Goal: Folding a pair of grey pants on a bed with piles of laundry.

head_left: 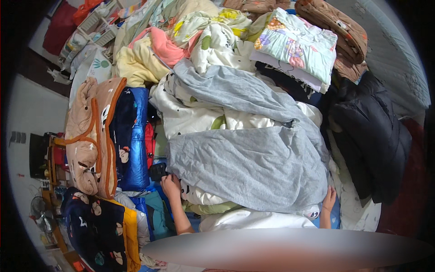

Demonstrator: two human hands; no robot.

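Note:
A pair of light grey trousers (pixel 253 165) lies spread, loosely wrinkled, over a heap of white bedding (pixel 199 118) with green and black prints. One leg runs toward the far left; the lower part stretches across in front of me. My left hand (pixel 170 187) is at the trousers' left edge, beside a small black object (pixel 157 172), its fingers extended and partly hidden. Along the right edge, my right hand (pixel 329 199) rests with fingers stretched upward beside the grey cloth. Neither hand visibly holds anything. White cloth (pixel 253 220) lies nearest me.
Folded brown fleece (pixel 86 136), a shiny blue item (pixel 136 140) and a navy printed blanket (pixel 97 226) are stacked at left. A black puffer jacket (pixel 369 131) lies at right. Folded pastel clothes (pixel 297 43) sit at the far right. A fan (pixel 41 211) stands far left.

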